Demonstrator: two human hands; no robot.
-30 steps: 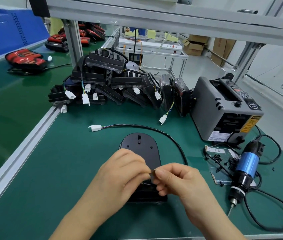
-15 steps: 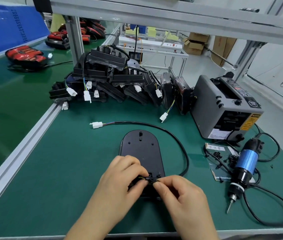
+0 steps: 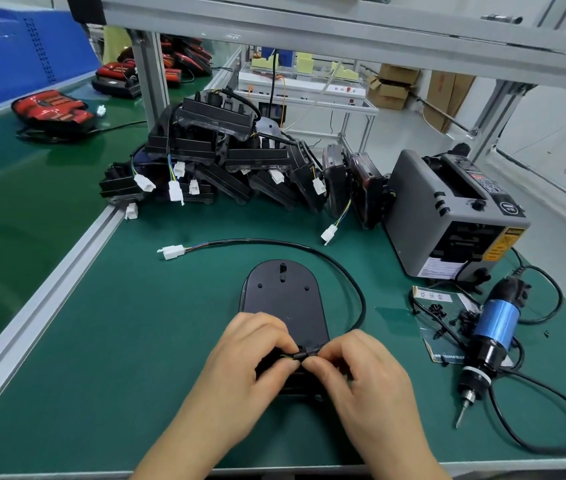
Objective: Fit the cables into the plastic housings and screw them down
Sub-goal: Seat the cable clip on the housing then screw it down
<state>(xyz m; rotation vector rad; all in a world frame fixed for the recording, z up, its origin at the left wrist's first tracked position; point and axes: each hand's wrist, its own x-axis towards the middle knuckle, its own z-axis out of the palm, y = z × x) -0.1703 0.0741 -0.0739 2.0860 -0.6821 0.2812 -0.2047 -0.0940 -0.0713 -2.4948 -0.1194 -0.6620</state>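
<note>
A black oval plastic housing [image 3: 283, 296] lies flat on the green mat in front of me. A black cable [image 3: 340, 268] curves from a white connector [image 3: 172, 251] on the left, around the housing's right side, down to its near end. My left hand [image 3: 252, 358] and my right hand [image 3: 361, 368] meet over that near end. Both pinch the cable's black end piece [image 3: 304, 353] against the housing. The near part of the housing is hidden under my hands.
A pile of black housings with white plugs [image 3: 226, 168] lies behind. A grey tape dispenser [image 3: 447, 216] stands at the right. A blue electric screwdriver [image 3: 492, 327] and loose black screws [image 3: 447, 317] on a card lie right of my hands. An aluminium rail [image 3: 49, 289] bounds the left.
My hands have dropped from holding a small piece above the housing to pressing the cable end onto the housing's near end. The cable loop has pulled nearer to the housing.
</note>
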